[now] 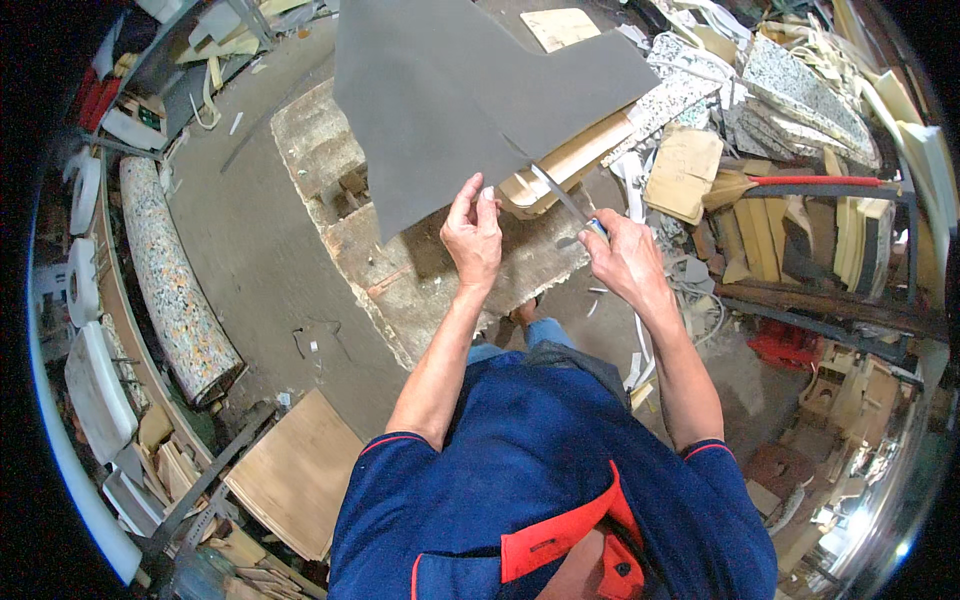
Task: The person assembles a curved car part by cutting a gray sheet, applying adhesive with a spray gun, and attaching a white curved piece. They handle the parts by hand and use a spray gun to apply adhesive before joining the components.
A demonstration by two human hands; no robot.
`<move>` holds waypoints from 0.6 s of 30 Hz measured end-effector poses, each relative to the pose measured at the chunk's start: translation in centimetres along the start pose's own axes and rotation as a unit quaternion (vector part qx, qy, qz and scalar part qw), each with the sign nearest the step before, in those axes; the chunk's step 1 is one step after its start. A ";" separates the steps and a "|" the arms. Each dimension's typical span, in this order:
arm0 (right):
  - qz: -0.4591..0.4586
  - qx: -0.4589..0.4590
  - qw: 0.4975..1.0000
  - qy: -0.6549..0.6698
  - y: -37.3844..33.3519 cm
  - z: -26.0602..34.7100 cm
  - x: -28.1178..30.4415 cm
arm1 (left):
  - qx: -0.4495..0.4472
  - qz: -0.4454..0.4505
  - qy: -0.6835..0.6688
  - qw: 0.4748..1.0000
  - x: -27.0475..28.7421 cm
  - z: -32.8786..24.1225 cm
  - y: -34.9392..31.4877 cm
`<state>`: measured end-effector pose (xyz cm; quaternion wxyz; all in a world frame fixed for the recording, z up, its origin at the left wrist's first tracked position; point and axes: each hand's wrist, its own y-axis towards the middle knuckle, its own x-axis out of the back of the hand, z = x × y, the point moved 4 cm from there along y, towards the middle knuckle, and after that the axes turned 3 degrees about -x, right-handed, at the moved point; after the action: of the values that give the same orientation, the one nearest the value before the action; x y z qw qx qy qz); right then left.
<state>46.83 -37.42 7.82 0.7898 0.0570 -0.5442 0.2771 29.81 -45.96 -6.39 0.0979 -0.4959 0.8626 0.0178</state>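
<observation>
Evidently the broad, flat, dark grey sheet (pixel 430 115) lies at 12 o'clock, partly covering a pale, round-cornered wooden board (pixel 578 152); right hand (pixel 628 258) has its fingers closed round the handle of a long, narrow steel knife (pixel 562 191), left hand (pixel 472 240) loosely open by the sheet's near edge, contact unclear. Main risk: blade, at 2 o'clock from the left hand, could nick those bare fingers if it slipped; the sheet, if poorly pinned, might also shift or crease.

floor (pixel 270 250) grey, littered | right: cluttered rack (pixel 840 309) | lower right: bright light (pixel 858 520)
</observation>
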 end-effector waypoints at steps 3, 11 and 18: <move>-0.016 0.005 1.000 0.007 0.6 1.0 -0.3 | -0.008 0.003 -0.013 1.000 0.2 0.3 0.1; -0.027 0.004 0.999 0.024 2.7 3.3 -1.8 | 0.000 0.015 -0.005 1.000 0.8 0.7 0.0; -0.035 0.008 0.998 0.044 5.6 5.6 -2.8 | -0.005 0.019 0.028 0.999 1.8 0.8 -0.1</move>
<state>38.66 -35.93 6.43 0.8214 0.0701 -0.5048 0.2561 29.08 -47.46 -7.52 0.0705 -0.4802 0.8743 0.0098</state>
